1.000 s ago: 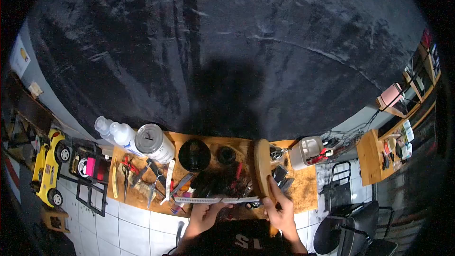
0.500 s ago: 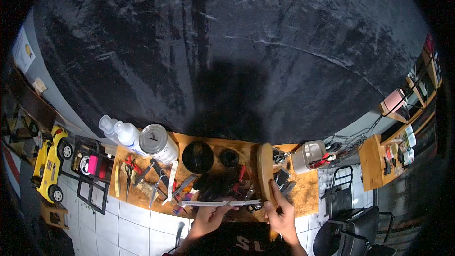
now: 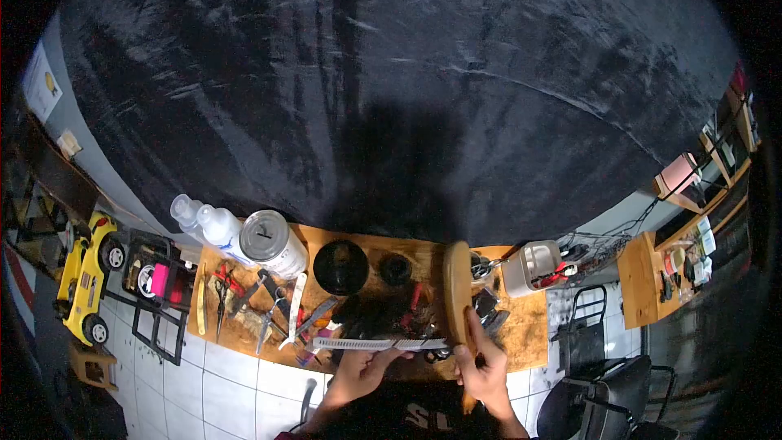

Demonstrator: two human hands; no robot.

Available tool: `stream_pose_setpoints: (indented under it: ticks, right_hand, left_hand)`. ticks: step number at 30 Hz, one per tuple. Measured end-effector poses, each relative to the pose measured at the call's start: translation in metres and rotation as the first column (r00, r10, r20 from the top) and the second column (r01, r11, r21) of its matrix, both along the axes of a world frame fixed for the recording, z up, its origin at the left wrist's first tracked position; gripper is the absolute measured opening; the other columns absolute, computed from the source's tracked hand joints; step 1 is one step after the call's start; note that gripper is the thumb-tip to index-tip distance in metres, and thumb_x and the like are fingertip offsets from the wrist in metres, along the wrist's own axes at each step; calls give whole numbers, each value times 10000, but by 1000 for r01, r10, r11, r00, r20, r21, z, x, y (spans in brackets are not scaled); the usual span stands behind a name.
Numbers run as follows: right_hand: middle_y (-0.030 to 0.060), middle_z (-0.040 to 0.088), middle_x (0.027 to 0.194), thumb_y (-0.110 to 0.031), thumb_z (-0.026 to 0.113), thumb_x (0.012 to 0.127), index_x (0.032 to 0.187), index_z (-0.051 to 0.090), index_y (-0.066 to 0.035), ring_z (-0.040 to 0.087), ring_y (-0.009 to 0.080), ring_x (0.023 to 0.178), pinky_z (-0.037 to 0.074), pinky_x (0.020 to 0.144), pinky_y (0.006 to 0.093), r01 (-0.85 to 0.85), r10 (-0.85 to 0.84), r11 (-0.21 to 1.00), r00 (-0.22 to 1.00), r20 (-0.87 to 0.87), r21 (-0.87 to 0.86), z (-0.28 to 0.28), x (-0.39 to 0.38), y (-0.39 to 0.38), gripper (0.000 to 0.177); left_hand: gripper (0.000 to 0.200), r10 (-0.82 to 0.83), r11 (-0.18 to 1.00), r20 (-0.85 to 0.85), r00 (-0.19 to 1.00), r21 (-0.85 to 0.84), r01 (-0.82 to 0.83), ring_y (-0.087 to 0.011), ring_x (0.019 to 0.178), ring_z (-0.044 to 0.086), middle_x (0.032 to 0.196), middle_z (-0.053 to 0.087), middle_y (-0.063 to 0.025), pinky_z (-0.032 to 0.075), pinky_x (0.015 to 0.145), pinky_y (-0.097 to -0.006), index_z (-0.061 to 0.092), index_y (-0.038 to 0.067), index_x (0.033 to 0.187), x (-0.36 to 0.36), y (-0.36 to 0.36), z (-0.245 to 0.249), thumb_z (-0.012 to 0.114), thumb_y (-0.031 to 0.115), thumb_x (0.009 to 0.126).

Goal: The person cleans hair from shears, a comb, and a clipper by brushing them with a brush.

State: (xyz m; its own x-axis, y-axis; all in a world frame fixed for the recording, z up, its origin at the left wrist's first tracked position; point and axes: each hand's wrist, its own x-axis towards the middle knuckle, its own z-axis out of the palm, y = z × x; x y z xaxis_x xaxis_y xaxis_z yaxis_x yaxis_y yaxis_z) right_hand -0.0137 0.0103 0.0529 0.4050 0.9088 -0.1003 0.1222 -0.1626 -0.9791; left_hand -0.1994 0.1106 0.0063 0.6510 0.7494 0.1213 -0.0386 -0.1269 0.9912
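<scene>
My left hand is closed around the underside of a long, flat white comb. The comb lies nearly level across my front, its slotted face turned partly up. A brush with a long wooden back is gripped by its handle in my right hand, standing upright, bristles toward the left. The comb's right end comes right up to the brush. Behind both tools, dark hair clippings and a red-handled item lie on the wooden table.
A large tin and white bottles stand at the table's back left. Scissors and razors lie before them. Near the middle sits a round black bowl; a beige container stands at the right. Black chairs are beyond.
The comb has tipped so more of its slotted face shows. The brush has shifted very slightly; both hands keep their holds.
</scene>
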Motion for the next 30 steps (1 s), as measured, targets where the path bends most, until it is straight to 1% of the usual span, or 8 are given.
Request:
stream_pose_setpoints:
  ticks: [3,7,14,18,21,23,29,30]
  right_hand:
    - [162,618,1213,-39,595,867,1365,418,49,619,121,759,507,715,245,10,-14,997,998,-57,-71,6,0,-2,536]
    - [178,615,1212,-53,639,841,1331,481,15,626,197,1015,470,898,299,-235,212,969,950,229,77,-16,1,-9,520]
    - [223,555,1277,-53,599,861,1299,490,63,612,248,1099,469,923,299,-89,83,995,988,129,41,-15,-6,4,466]
    - [215,542,1300,-55,600,861,1305,486,64,651,217,1012,504,854,272,-20,20,1000,999,30,21,-8,-6,5,473]
    - [183,563,1286,-68,647,839,1305,506,27,658,197,998,505,860,280,-207,182,974,959,220,97,-16,-3,-1,496]
    - [207,605,1218,-46,664,811,1290,493,78,628,230,1060,456,924,291,-391,350,917,882,316,75,-14,-2,-1,524]
    - [216,562,1272,-57,656,835,1280,512,62,560,237,1173,417,989,306,-88,68,988,985,159,124,-13,-10,11,483]
    - [225,544,1291,-45,650,833,1281,507,71,531,234,1205,394,1011,309,1,-2,997,1000,15,82,-15,-10,11,484]
  left_hand:
    - [188,128,965,14,992,-234,-121,-160,869,651,944,689,-130,512,801,-274,622,-68,1061,2,3,3,494,20,955]
    - [204,447,851,359,820,-453,-266,-184,907,641,976,673,-143,524,822,-292,614,-78,1065,1,11,-15,494,55,968]
    - [192,98,980,122,988,-186,-74,-126,867,633,945,692,-94,481,779,-245,631,-47,1082,-2,-2,-24,533,48,948]
    - [193,160,985,-51,986,-61,-163,-102,821,620,908,683,-76,478,743,-234,628,-45,1078,0,-3,-16,517,52,953]
    - [206,415,844,190,890,-446,-298,-100,792,604,931,668,-64,473,722,-228,612,-35,1107,3,-2,-24,503,68,966]
    - [218,348,889,206,915,-382,-252,-115,822,611,973,660,-75,477,736,-235,600,-26,1134,-1,3,-23,493,76,973]
    - [212,99,986,-70,993,141,-88,-74,809,597,891,671,-38,468,685,-219,629,-19,1087,-6,-15,-15,603,123,932]
    - [216,30,996,2,1000,-86,-30,-60,777,570,882,663,-27,440,652,-208,634,-15,1080,-3,-15,-14,599,143,937]
